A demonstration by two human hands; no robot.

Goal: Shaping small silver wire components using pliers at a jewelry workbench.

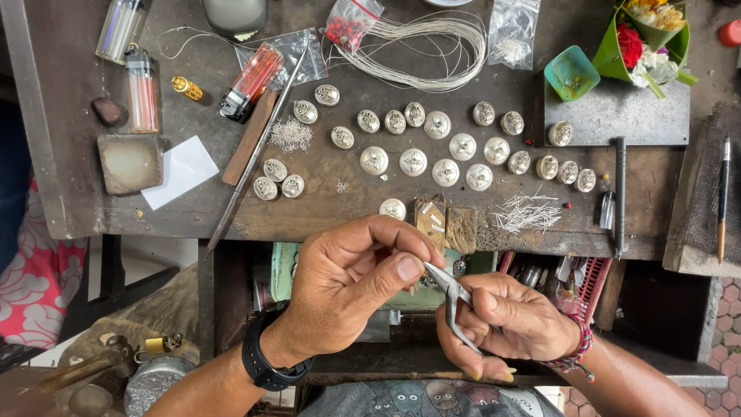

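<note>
Left hand (351, 289), lower centre, pinches something too small to see | right hand (505, 324) grips small pliers (450, 297), tips meeting that pinch | step: likely bending a fine piece; next needs steadiness | silver domed pieces (432, 147) lie across worktop (347, 205) above.

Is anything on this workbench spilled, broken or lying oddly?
Nothing looks damaged. One round silver ornament sits alone at the bench edge, apart from the rows, and thin silver wire pieces lie scattered loose nearby.
</note>
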